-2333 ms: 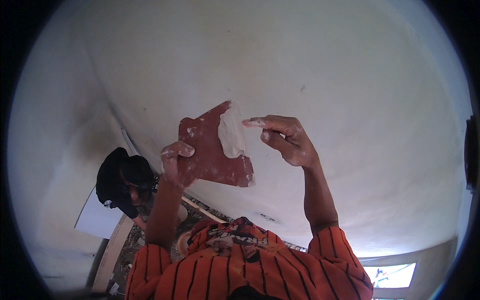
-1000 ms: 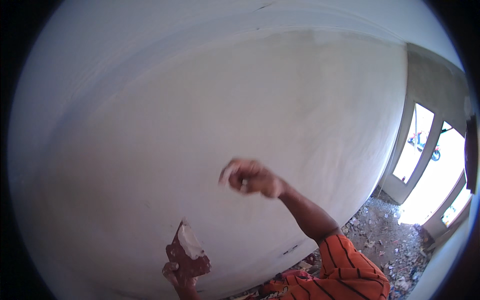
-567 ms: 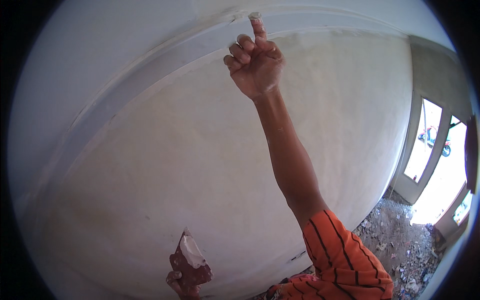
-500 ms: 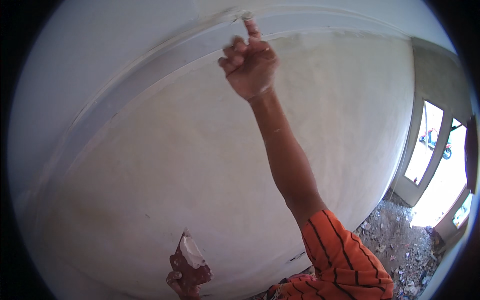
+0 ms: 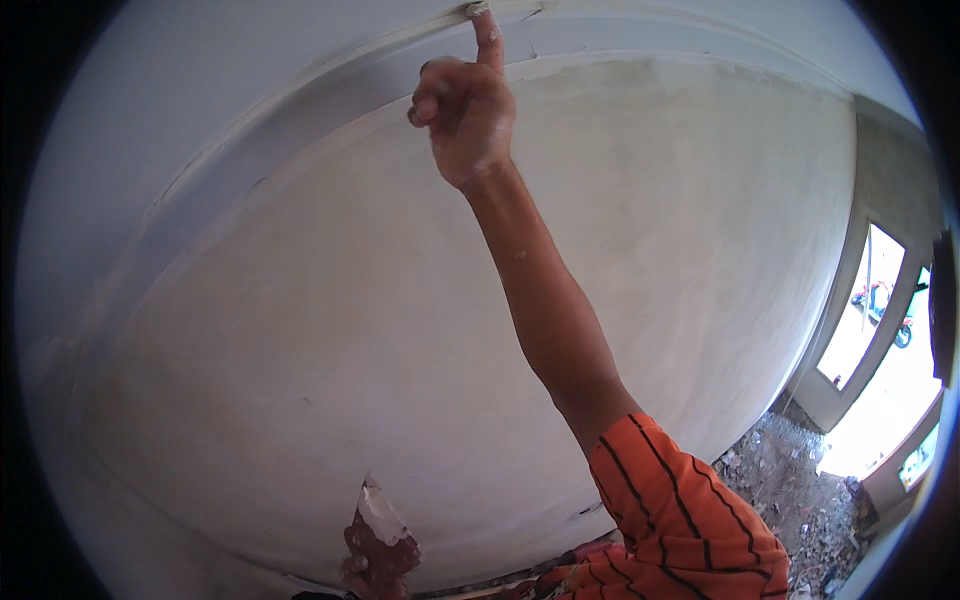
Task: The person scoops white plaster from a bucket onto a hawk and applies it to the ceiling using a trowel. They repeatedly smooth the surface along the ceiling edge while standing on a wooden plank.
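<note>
By white moulding (image 5: 610,32) above a smooth wall (image 5: 300,300), the right hand (image 5: 470,115) straightens one pasty finger (image 5: 488,45), others curled; the left hand (image 5: 354,567) grips a smeared red board (image 5: 372,549).

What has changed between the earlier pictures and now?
The right hand has risen from beside the red-brown board to the ceiling trim, then moved left along it, index finger raised with a dab of paste at its tip. The view has tilted upward. Unchanged: the left hand still holds the board, whitish paste on it.
</note>
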The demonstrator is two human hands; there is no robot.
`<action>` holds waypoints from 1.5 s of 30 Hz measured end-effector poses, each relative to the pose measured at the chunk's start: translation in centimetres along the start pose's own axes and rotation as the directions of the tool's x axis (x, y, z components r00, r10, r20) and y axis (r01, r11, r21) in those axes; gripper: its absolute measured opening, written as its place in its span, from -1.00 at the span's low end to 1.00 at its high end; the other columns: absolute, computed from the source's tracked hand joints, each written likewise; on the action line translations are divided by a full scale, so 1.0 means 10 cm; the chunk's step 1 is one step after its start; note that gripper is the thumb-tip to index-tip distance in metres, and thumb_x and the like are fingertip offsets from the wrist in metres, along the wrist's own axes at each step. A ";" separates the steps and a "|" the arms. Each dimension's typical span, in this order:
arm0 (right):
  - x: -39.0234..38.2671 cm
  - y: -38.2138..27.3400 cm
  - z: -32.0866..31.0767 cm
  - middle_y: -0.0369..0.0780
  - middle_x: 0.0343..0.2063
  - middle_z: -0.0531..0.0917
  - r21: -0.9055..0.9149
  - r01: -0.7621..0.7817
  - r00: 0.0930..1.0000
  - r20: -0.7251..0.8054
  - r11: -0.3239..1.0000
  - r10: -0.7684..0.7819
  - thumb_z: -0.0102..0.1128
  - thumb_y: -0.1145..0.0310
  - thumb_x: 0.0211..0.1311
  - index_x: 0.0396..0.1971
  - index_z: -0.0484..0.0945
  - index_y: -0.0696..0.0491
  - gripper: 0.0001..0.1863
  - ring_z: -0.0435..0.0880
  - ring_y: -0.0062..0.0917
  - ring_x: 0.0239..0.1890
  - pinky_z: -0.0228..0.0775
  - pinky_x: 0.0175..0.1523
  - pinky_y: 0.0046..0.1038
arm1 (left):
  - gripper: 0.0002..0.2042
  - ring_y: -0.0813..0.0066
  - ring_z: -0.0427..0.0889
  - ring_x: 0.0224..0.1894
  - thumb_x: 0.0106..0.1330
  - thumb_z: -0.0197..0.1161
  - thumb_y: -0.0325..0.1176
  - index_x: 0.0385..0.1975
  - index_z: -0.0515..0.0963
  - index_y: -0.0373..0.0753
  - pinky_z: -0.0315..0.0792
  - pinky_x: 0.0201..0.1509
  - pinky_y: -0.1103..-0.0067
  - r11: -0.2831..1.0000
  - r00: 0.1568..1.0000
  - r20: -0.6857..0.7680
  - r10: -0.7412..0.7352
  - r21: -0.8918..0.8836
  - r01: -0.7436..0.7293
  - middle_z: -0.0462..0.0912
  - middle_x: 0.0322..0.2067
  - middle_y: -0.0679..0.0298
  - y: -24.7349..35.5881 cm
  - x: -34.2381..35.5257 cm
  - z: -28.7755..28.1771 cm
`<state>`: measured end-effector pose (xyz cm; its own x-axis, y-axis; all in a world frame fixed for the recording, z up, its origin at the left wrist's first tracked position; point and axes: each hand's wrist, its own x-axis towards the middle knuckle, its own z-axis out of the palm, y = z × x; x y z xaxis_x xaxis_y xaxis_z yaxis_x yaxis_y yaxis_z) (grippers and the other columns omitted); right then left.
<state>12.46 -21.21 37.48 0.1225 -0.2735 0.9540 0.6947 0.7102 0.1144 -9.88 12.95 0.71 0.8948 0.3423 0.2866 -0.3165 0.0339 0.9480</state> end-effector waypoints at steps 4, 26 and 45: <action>-0.37 0.07 -0.04 -0.13 -0.66 0.58 -0.885 -0.027 1.000 -0.029 0.465 0.002 0.04 0.35 0.00 0.28 -0.27 0.11 -0.12 0.57 -0.37 -0.64 0.41 -0.54 -0.32 | -0.53 0.36 0.47 -0.33 -0.06 0.04 -0.40 -0.03 0.32 -0.26 0.41 -0.35 0.59 0.699 0.946 0.315 -0.079 -0.659 0.278 0.46 -0.22 0.19 -0.30 0.15 -0.26; -0.74 -0.26 0.08 -0.15 -0.50 0.61 -0.933 -0.249 0.967 -0.255 0.258 0.011 0.07 0.31 -0.06 0.17 -0.05 0.40 -0.18 0.51 -0.55 -0.56 0.40 -0.38 -0.53 | -0.56 0.58 0.48 -0.59 -0.14 0.00 -0.40 -0.13 0.38 -0.24 0.52 -0.58 0.63 0.336 0.858 0.340 -0.385 -0.815 0.473 0.53 -0.29 0.23 -0.98 0.64 -0.84; -0.59 -0.33 -0.20 -0.12 -0.49 0.61 -0.969 -0.198 0.933 -0.232 0.147 -0.276 0.03 0.31 -0.08 0.19 -0.01 0.26 -0.21 0.55 -0.43 -0.51 0.40 -0.31 -0.38 | -0.66 0.64 0.02 -0.94 -0.12 -0.02 -0.63 -0.23 0.34 -0.39 0.08 -0.89 0.75 0.461 0.871 -0.045 -0.490 -0.861 0.215 0.53 -0.33 0.07 -0.96 0.54 -0.79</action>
<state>10.86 -23.26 30.91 0.0875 -0.6017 0.7939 0.7648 -0.4701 -0.4406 -4.52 21.85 -7.93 0.9201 0.3234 -0.2209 -0.2244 0.8977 0.3792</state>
